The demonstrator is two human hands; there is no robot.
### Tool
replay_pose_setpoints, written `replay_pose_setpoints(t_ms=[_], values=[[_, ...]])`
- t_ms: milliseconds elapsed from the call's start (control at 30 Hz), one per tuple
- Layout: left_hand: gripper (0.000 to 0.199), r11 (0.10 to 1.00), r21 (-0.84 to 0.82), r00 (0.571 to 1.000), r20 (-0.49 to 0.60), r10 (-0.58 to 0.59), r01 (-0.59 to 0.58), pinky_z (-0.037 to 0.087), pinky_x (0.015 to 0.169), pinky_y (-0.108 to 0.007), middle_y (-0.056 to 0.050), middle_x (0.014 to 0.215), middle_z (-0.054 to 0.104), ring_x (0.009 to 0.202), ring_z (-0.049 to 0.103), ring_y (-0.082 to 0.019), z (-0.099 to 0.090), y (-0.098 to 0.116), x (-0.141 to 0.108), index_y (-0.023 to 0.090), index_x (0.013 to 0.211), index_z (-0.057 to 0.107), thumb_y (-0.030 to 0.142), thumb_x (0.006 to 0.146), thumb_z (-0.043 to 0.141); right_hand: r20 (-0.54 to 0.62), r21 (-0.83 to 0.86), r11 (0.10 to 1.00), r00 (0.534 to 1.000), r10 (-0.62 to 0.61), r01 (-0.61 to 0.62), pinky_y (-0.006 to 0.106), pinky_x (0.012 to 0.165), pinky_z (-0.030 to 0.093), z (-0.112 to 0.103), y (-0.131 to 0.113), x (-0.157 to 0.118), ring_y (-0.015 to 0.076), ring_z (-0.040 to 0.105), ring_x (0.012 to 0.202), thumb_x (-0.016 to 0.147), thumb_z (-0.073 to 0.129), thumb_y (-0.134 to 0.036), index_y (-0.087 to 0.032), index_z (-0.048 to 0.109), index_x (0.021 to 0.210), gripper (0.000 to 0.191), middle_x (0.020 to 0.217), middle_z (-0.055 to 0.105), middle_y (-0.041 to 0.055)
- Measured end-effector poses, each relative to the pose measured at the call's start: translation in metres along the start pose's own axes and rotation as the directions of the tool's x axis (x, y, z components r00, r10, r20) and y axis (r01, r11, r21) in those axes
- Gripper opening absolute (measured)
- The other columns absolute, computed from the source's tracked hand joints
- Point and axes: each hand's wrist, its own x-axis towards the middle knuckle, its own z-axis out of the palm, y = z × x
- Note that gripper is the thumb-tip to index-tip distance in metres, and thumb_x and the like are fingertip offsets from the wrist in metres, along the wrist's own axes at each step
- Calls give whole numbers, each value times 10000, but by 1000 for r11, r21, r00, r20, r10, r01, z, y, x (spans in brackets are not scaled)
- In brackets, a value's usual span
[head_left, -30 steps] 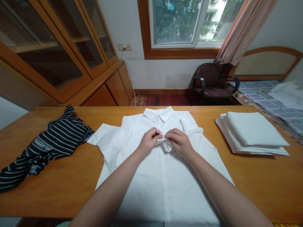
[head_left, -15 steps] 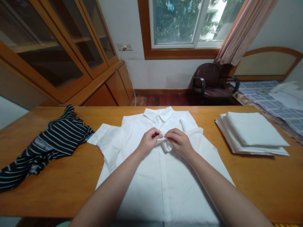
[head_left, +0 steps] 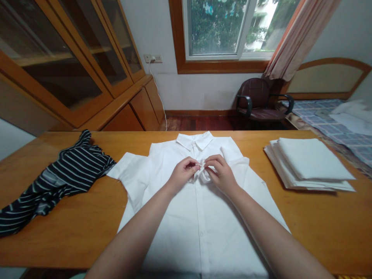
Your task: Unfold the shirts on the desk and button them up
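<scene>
A white short-sleeved shirt (head_left: 180, 228) lies front side up, its collar (head_left: 195, 140) towards the far edge of the table. Below the collar, my left hand (head_left: 183, 172) pinches the front placket between thumb and fingers. Opposite it, my right hand (head_left: 221, 174) grips the same bunched cloth from the other side. The fabric between the hands is lifted and crumpled. Any button at the fingertips is too small to make out. The left sleeve in view is spread out flat; the right one is folded and rumpled.
On the wooden table (head_left: 319, 228), a striped black garment (head_left: 78, 166) lies crumpled at left. A stack of folded white cloth (head_left: 314, 161) sits at right. Beyond the table stand a glass-door cabinet (head_left: 136, 104), an armchair (head_left: 257, 97) and a bed (head_left: 343, 112).
My right hand's fingers have shifted and spread a little around the placket. The cloth between both hands is now more bunched and turned up. The other things stay where they were.
</scene>
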Motion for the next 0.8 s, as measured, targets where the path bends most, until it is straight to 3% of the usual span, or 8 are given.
replay_pose_setpoints(t_ms=[100, 233, 400, 800], values=[[251, 1000, -17, 1000, 4, -9, 9, 472, 627, -234, -6, 789, 624, 696, 575, -131, 0, -1, 1, 171, 848, 643, 399, 800, 736, -20, -6, 999, 999, 37, -38, 410, 848, 524, -1, -4, 0, 225, 597, 972, 896, 601, -143, -241, 593, 1014, 154, 1018, 572, 75], [270, 999, -31, 1000, -6, -14, 13, 502, 660, -248, -3, 802, 631, 732, 600, -141, 1, -1, 2, 170, 855, 639, 410, 792, 744, 82, 43, 997, 995, 56, -60, 383, 843, 504, -3, -11, 2, 218, 590, 947, 911, 607, -209, -228, 576, 949, 52, 972, 585, 66], [283, 1000, -6, 1000, -18, -13, 13, 531, 674, -261, -5, 804, 643, 761, 625, -155, 2, 0, 3, 174, 837, 636, 428, 782, 749, 114, 24, 995, 989, 91, -95, 341, 797, 485, -1, -9, 3, 209, 585, 897, 875, 683, -290, -224, 560, 909, 144, 947, 608, 57], [253, 999, -17, 999, -15, -37, 36, 546, 635, -252, 13, 753, 641, 648, 630, -125, 2, -9, 4, 173, 867, 628, 401, 811, 723, 100, -31, 992, 988, 121, -119, 321, 758, 462, 2, -6, 2, 197, 578, 829, 883, 561, -154, -222, 543, 875, 71, 878, 594, 43]])
